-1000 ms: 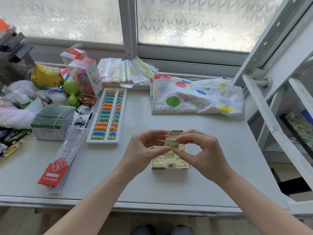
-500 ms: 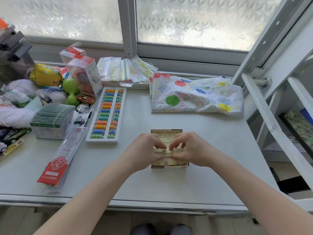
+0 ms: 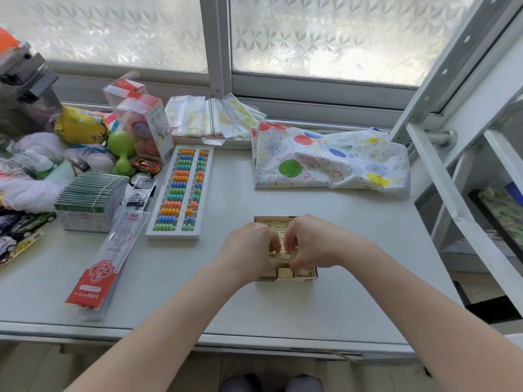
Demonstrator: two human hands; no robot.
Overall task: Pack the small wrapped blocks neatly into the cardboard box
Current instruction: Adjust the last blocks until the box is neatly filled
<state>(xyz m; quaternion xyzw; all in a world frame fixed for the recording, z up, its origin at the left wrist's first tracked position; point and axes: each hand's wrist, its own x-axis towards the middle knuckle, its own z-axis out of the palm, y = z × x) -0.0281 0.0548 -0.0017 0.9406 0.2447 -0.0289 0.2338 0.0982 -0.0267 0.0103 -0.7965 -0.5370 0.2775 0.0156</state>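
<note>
1. Both hands meet over the cardboard box [image 3: 285, 275]: the left hand [image 3: 249, 250] and the right hand [image 3: 310, 244] have their fingers curled down into it, fingertips close together on a small wrapped block [image 3: 284, 257] inside. Whether either hand actually pinches the block or only presses on it cannot be told.
2. More cream wrapped blocks [image 3: 283, 272] lie packed in the box's near row, just below the fingers.
3. That box sits on the pale table [image 3: 198, 301], near its middle.
4. To the left lie a long red-and-clear packet [image 3: 104, 261] and a colourful abacus [image 3: 181, 190].
5. Farther back, a balloon-print bag [image 3: 331, 162] rests by the frosted window [image 3: 325, 35]; toys and boxes crowd the far left.
</note>
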